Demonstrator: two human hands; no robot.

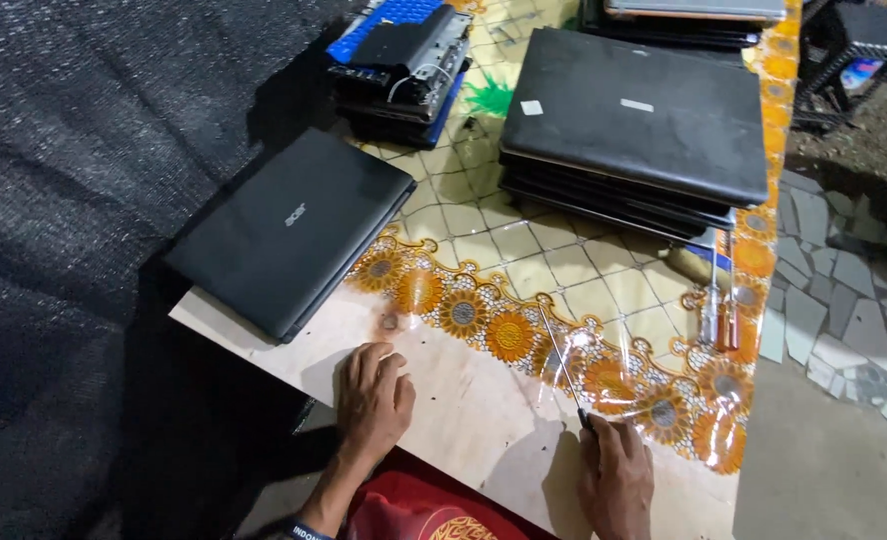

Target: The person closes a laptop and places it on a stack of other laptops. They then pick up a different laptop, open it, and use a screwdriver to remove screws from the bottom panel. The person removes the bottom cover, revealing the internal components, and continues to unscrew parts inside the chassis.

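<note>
My left hand [374, 400] rests flat on the bare wooden edge of the table [464, 400], fingers apart, holding nothing. Just beyond it lies a closed black laptop [289, 230], a short gap away. My right hand [616, 478] is closed around the handle of a long thin screwdriver [561, 355]. Its shaft points away from me over the sunflower-patterned tablecloth [484, 270].
A stack of closed black laptops [634, 125] sits at the far right of the table. A pile of dismantled laptop parts with a blue piece [399, 65] lies at the back. Two more screwdrivers [721, 310] lie by the right edge. Black fabric [74, 200] hangs left; stone floor [844, 290] right.
</note>
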